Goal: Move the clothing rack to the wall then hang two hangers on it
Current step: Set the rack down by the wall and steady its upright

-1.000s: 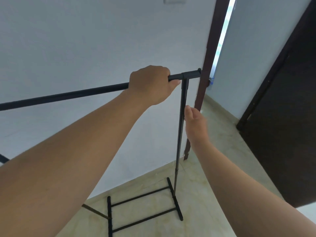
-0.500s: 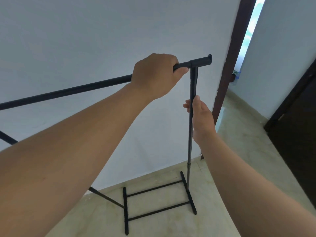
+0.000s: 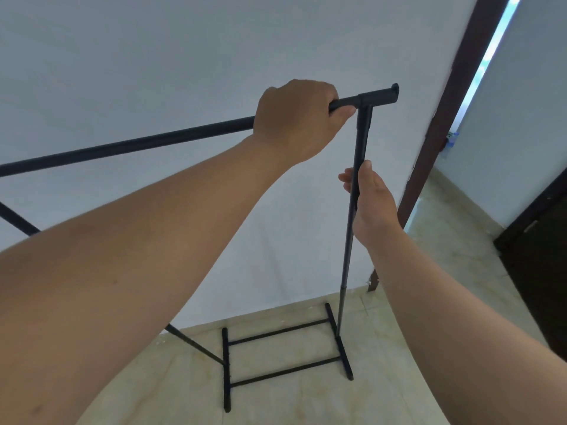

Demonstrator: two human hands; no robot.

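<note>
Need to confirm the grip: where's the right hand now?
In the head view, the right hand sits right of centre on the rack's upright pole, below the left hand.

both hands, left hand (image 3: 299, 121) and right hand (image 3: 372, 202), gripping black clothing rack (image 3: 348, 250) beside wall (image 3: 184, 56)

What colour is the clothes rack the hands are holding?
Black all over, seen in the head view: the clothing rack, its top bar and its base alike.

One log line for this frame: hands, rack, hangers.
left hand: gripping top bar | right hand: around upright | rack: base on floor by wall | hangers: none visible
</note>
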